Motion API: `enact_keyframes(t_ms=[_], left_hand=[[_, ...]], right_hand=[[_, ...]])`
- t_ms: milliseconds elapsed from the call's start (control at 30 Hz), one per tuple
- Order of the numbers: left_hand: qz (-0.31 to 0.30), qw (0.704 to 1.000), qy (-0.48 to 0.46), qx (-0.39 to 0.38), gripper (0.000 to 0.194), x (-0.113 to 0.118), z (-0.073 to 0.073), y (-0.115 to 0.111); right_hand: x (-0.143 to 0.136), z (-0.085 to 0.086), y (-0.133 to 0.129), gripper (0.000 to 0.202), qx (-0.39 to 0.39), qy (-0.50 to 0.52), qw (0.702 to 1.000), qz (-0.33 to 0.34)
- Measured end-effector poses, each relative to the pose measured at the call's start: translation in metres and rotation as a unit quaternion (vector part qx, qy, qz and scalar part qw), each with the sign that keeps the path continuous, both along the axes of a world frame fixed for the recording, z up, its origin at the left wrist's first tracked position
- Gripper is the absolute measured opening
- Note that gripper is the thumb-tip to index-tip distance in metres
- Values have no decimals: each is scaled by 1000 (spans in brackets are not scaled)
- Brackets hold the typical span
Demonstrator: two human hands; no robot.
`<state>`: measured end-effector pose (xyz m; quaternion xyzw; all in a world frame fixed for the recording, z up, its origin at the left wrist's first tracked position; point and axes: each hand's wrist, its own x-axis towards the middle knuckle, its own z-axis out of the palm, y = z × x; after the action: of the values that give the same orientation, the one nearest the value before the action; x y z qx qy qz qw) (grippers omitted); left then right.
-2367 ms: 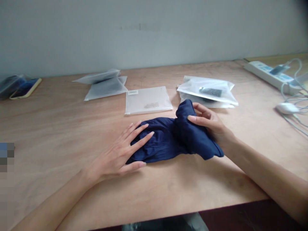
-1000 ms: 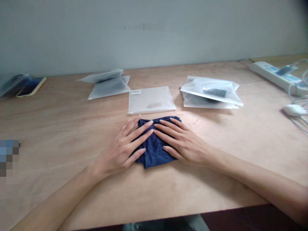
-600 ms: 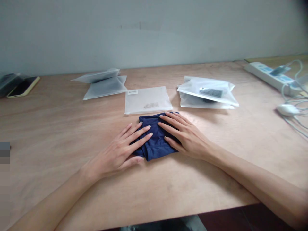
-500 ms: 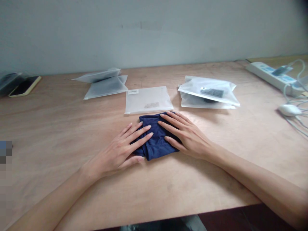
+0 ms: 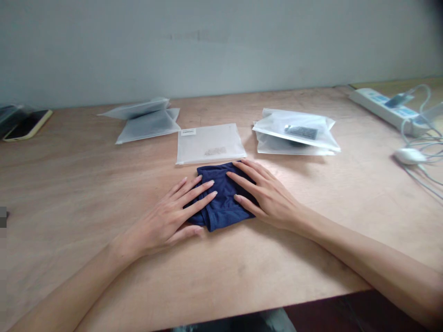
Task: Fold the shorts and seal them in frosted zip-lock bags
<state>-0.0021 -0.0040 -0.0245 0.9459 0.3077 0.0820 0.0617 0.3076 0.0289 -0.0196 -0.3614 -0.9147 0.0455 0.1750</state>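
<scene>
Pale grey wall (image 5: pixel 207 64) behind; wooden table (image 5: pixel 221 272) fills most of the view. Table cut off at left and right. Below its near edge, a greyish shape (image 5: pixel 238 323) shows only in part; cannot identify. At far left, a phone (image 5: pixel 32 124) lies beside a blurred, dark packet (image 5: pixel 12 117) that runs out of view. Pixelated patch (image 5: pixel 2 216) at the left edge, contents unreadable. Print on the middle pouch (image 5: pixel 211 144) too small to read. Contents of the left pouches (image 5: pixel 148 125) and right pouches (image 5: pixel 296 131) unclear through the frosted material. Power strip (image 5: pixel 387 110) at far right; cables (image 5: pixel 425 154) beside it leave the view at the right.

Navy cloth (image 5: pixel 223 203), folded into a compact piece, lies flat on the table, near side of the middle pouch and close to it. Left hand (image 5: pixel 168 216): palm down, fingers spread over the cloth's left part, nothing clenched. Right hand (image 5: pixel 268 196): palm down, fingers spread over its right part, likewise not grasping. Cloth sits under and between the two sets of fingers; its right edge is mostly covered. Left thumb at the near left corner; contact there cannot be told.
</scene>
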Motion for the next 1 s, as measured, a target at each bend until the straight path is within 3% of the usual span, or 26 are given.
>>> enact_keyframes(t_ms=[133,233,333,500,667,833,1000], left_hand=[[-2,1000,1,4,72,0,1,-1],[3,1000,3,5,72,1,1,-2],[9,1000,2,10,73,2,-1,-3],[6,1000,-5,9,72,2,1,-4],[-22,998,-59,6,54,0,4,-2],[-15,995,-86,51,36,1,-1,-3],[-5,994,-95,51,38,3,-3,-6]], right_hand=[[0,8,-5,65,56,-20,984,-167],[1,9,-6,69,48,-66,974,-211],[-2,7,-11,67,0,-36,981,-191],[-11,5,-21,65,-49,114,982,-145],[-6,7,-13,69,-24,180,975,-128],[-4,9,-8,64,35,214,968,-129],[-12,11,-23,66,40,283,958,-30]])
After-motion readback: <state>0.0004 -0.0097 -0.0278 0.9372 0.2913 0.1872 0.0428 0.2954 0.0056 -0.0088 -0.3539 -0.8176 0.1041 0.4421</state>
